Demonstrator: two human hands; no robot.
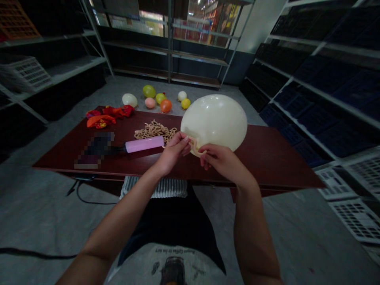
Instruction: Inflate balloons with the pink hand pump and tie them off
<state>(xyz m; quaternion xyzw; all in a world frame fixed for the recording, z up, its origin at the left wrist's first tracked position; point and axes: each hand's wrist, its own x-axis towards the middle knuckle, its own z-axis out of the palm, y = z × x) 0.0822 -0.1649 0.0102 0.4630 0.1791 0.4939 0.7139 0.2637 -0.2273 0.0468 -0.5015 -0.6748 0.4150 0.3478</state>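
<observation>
A large inflated cream balloon (218, 118) rests over the table's far side, just beyond my hands. A pale, curved strip (194, 147) runs between my hands at the balloon's near lower edge; whether it is the balloon's neck or a separate strand, I cannot tell. My left hand (177, 147) pinches its upper end between thumb and fingers. The lower end is held by my right hand (218, 156), its fingers bent inward. Left of my hands lies a lilac hand pump (144, 144) with a black end. Behind it is a heap of tan, cord-like strands (154, 130).
Red and orange crumpled pieces (103, 116) lie at the far left of the dark red table (276, 158). A blurred-out dark object (96, 148) is near the pump. Several small balloons (166, 105) are on the floor behind. Shelves (196, 59) with crates stand around.
</observation>
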